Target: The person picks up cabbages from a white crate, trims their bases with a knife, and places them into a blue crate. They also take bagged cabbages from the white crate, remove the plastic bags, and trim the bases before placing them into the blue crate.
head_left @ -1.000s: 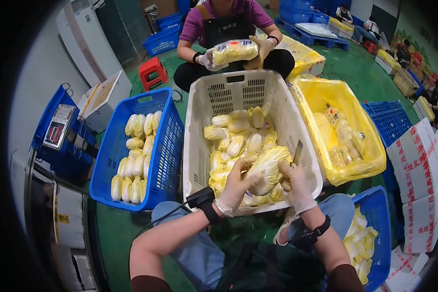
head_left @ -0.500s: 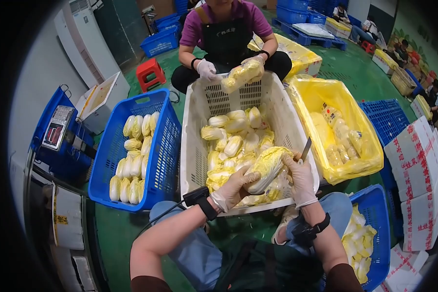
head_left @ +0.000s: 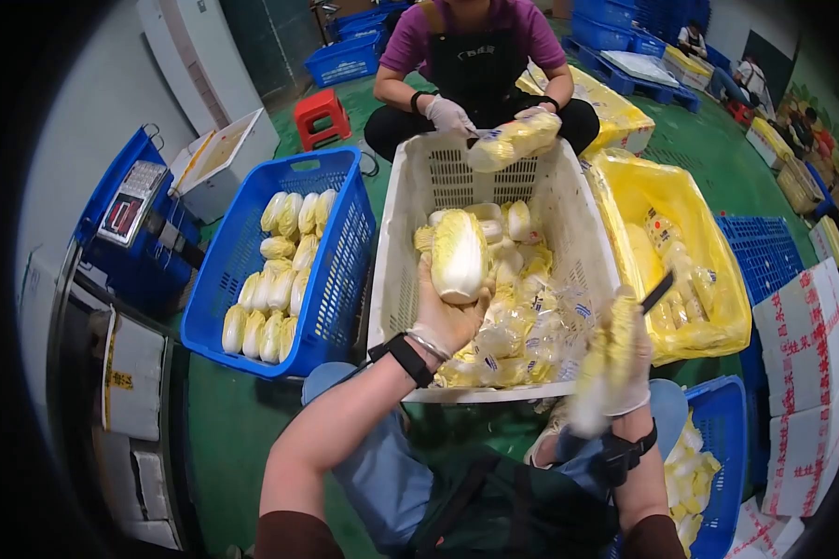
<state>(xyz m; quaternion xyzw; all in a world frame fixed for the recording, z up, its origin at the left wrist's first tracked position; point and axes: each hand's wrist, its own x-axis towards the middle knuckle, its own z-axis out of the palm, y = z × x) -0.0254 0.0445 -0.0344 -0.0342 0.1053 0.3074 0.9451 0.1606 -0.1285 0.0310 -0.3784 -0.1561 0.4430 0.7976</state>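
Left hand [head_left: 449, 315]: fingers curled under the white base of one cabbage [head_left: 460, 253], held above the white crate [head_left: 566, 219]. Right hand [head_left: 638, 377]: blurred, closed on loose leaves [head_left: 611, 349] and a knife [head_left: 657, 292]; exact finger placement cannot be told. Risk, in my judgement: an inward swing could let the jutting knife slit the clear film [head_left: 561, 321] below. Surface: green floor [head_left: 238, 438]. Room: blue crate [head_left: 340, 270], yellow-lined box [head_left: 704, 345], co-worker [head_left: 480, 70] opposite.

On my remote feed I log dark green apron [head_left: 513, 511]; brown sleeves [head_left: 294, 537] and faded blue jeans [head_left: 382, 484] flanking it; beyond it, black wrist straps [head_left: 409, 361], pale gloves [head_left: 635, 395].
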